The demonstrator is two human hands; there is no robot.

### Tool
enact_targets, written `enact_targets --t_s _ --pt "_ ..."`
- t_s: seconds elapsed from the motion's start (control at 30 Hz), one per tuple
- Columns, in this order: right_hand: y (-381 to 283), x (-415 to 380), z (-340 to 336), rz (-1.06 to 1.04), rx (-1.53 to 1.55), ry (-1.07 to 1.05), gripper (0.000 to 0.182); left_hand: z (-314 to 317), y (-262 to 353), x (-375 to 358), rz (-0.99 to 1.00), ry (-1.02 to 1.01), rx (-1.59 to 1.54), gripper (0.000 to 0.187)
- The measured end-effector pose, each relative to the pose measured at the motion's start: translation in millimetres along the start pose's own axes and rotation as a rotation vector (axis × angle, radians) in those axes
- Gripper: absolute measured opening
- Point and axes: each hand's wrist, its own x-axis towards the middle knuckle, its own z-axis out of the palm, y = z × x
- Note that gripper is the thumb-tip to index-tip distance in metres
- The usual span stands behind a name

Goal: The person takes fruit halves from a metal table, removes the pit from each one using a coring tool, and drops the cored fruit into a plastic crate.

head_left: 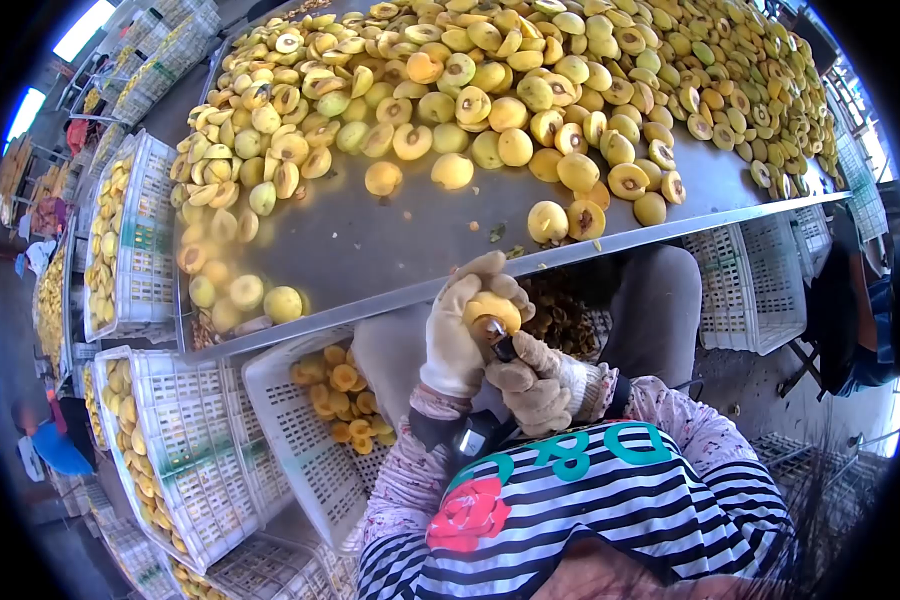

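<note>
My left hand (452, 338), in a pale work glove, is closed around a yellow peach half (494, 308) in front of my chest. My right hand (542, 384), also gloved, grips a small pitting tool by its black handle (505, 348). The tool's metal tip touches the brown middle of the fruit; its exact shape is hard to make out. Just beyond my hands runs the raised edge of a metal table (370, 250) heaped with halved peaches (510, 115), many with brown pit cavities.
Left of my legs stands a white crate (280, 400) holding several peach halves (345, 400). More filled crates (195, 440) line the left side. Dark scraps (562, 310) lie below between my knees. Stacked crates (750, 285) and another person (865, 310) are at the right.
</note>
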Motion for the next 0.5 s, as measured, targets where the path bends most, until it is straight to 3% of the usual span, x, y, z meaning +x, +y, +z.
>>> enact_targets --t_s 0.07,0.17,0.2,0.27,0.3,0.33,0.4,0.43,0.5 --pt "-1 5 -7 0.027 0.011 -0.123 0.05 5 -1 -3 0.011 0.005 -0.125 0.034" --pt "4 -1 -17 0.006 -0.089 -0.06 0.05 14 0 -7 0.013 0.095 -0.155 0.033" --pt "6 -10 -12 -0.023 -0.252 0.067 0.051 14 -1 -4 -0.002 0.11 -0.207 0.032" --pt "12 -12 6 -0.051 -0.172 -0.074 0.048 11 -3 -5 0.008 0.165 -0.252 0.032" --pt "16 -10 21 -0.06 -0.129 -0.146 0.046 10 3 -14 0.054 0.099 -0.213 0.033" --pt "12 -24 22 -0.167 -0.235 0.017 0.048 11 14 -32 0.264 0.135 0.328 0.033" --pt "3 -30 43 -0.185 -0.41 0.276 0.046 7 43 -71 0.408 0.238 0.869 0.03" --pt "-1 -33 54 -0.176 -0.491 0.406 0.045 -5 57 -85 0.357 0.316 0.859 0.027" --pt "3 -25 51 -0.253 -0.563 0.918 0.043 -43 94 -99 0.399 0.256 1.861 0.02"
